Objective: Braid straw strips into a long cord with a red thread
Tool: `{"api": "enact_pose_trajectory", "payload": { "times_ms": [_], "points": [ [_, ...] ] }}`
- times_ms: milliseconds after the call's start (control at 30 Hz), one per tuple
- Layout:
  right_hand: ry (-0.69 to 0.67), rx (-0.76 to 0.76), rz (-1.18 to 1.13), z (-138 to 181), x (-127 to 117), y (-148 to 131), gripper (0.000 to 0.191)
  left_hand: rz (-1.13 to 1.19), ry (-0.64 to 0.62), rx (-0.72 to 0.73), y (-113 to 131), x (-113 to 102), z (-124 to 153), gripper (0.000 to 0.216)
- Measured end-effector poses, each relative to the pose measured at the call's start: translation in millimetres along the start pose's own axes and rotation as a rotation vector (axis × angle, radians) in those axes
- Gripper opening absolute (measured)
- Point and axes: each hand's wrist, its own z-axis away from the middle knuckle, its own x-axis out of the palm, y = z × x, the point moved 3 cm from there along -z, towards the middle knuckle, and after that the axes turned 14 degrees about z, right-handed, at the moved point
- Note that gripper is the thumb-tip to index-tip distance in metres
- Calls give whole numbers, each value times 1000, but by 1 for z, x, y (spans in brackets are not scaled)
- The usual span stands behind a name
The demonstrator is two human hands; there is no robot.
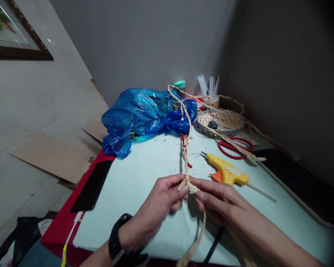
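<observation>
A pale braided cord [186,159] of dried plant fibre runs away from me over the table and loops up beside the blue bag. At its near end the strands part in a fork between my two hands. My left hand [164,196], with a black watch on the wrist, pinches the short left strand. The right strand is pinched between thumb and fingers of my right hand [219,200]. Loose strand ends [196,243] hang down below my hands toward the table's front edge. A thin red tie [184,146] lies along the braid.
A yellow glue gun [225,171] and red-handled scissors [235,148] lie to the right, before a woven basket [231,129]. At the back is a crumpled blue plastic bag [144,111]. A black phone [91,187] rests at the left edge, a dark flat panel [297,181] at the right.
</observation>
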Motion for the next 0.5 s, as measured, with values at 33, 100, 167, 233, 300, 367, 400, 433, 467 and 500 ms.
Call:
{"api": "enact_pose_trajectory", "payload": {
  "times_ms": [33,100,167,233,300,367,400,433,467,500],
  "points": [
    [35,-23,67,0,0,0,29,27,7,-5,-1,0,0,36],
    [118,-80,217,2,1,-2,29,87,29,-10,-4,1,0,33],
    [172,-122,344,4,5,-5,30,128,50,3,-6,3,0,29],
    [191,-153,413,7,10,-7,33,145,62,19,-8,5,1,28],
    [182,-181,439,9,14,-9,33,147,64,23,-8,8,2,29],
    [164,-183,448,11,17,-9,31,135,74,16,-8,9,3,30],
    [147,-178,450,11,18,-9,30,121,82,15,-8,9,4,30],
    [127,-168,447,11,19,-8,30,103,91,15,-8,8,4,30],
    [105,-161,442,11,19,-7,30,84,98,16,-8,7,4,30],
    [86,-152,443,11,20,-6,30,65,104,19,-8,6,4,30]
  ]
}}
